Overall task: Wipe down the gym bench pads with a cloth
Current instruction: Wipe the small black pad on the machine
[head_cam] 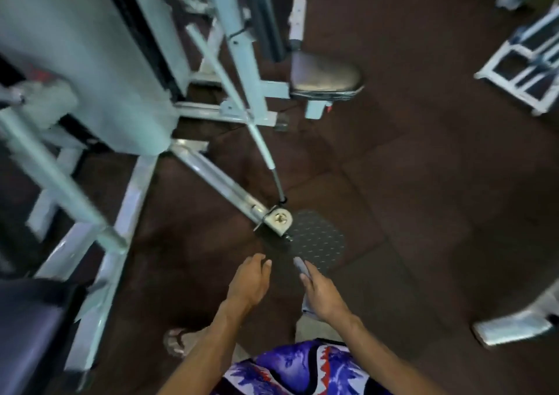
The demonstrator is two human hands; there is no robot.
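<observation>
The person stands on the dark rubber gym floor (423, 183) facing a pale green steel weight machine (90, 62). The right hand (322, 296) has its fingers closed around a crumpled grey cloth (301, 266), held low in front of the body. The left hand (249, 282) hangs beside it, fingers loosely curled and holding nothing. No wiping is underway; this looks like a walk between pads. The machine's rounded dark padded seat (325, 75) sits well beyond the hands, so the next move probably calls for stepping closer and pressing the cloth onto it.
</observation>
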